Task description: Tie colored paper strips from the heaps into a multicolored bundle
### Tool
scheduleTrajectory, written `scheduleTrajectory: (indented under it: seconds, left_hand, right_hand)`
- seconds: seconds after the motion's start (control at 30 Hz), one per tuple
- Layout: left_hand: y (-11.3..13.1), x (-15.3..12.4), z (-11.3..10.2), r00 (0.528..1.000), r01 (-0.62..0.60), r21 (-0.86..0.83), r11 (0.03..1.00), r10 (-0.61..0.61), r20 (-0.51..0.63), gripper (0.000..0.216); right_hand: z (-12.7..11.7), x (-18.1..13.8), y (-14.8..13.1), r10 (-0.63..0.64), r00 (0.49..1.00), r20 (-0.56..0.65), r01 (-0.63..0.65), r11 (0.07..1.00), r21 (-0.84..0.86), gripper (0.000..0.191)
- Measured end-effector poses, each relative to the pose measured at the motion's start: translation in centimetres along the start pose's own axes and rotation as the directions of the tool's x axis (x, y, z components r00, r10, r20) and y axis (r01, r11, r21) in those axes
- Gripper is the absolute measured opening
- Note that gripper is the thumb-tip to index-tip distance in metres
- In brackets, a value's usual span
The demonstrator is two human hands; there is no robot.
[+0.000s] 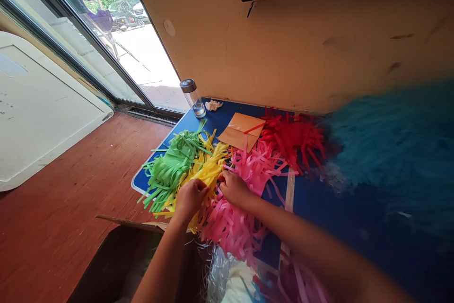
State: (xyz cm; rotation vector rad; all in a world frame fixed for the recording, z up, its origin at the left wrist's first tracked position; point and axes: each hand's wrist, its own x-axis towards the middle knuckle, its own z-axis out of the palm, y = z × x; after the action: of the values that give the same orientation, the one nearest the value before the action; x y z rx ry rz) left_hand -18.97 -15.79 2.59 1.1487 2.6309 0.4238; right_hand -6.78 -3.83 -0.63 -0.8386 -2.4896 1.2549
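My left hand (191, 197) is closed with fingertips pinched on the yellow tissue paper fringe (209, 166), which lies bunched on a blue folding table. Just to its right, my right hand (234, 188) is also closed, its fingertips at the edge of the same yellow fringe. A green fringe bundle (175, 156) lies left of the yellow. Pink fringe (232, 225) spreads beneath and beyond my right hand. Behind it are a red fringe bundle (294, 137) and an orange-brown paper packet (244, 128). The exact fingertip contact is partly hidden.
A clear bottle (194, 99) and a crumpled tissue (213, 105) stand at the far edge of the blue table (319, 213). Blurred teal fringe (400, 142) is at right. Below the table's near edge sits an open cardboard box (120, 260), with silvery strands (218, 272) beside it.
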Motion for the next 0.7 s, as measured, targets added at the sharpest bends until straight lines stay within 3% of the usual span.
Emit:
scheduleTrajectory:
  seconds: [0.27,0.5,0.7]
  left_hand:
    - [-0.9,0.4,0.7,0.995,-0.017,-0.205,0.979,-0.003,-0.098,0.025]
    - [-1.3,0.6,1.2,0.998,-0.008,-0.361,0.933,-0.016,-0.063,0.02]
    - [-1.2,0.9,1.2,0.998,0.033,-0.459,0.888,-0.058,-0.04,0.038]
  right_hand:
    - [-0.1,-0.1,-0.5,-0.026,1.0,-0.01,0.027,0.999,0.024,0.017]
    - [-0.1,-0.3,-0.7,-0.044,0.999,-0.017,0.045,0.998,0.045,0.014]
    - [-0.2,-0.3,-0.8,-0.045,0.999,-0.024,0.046,0.997,0.055,0.021]
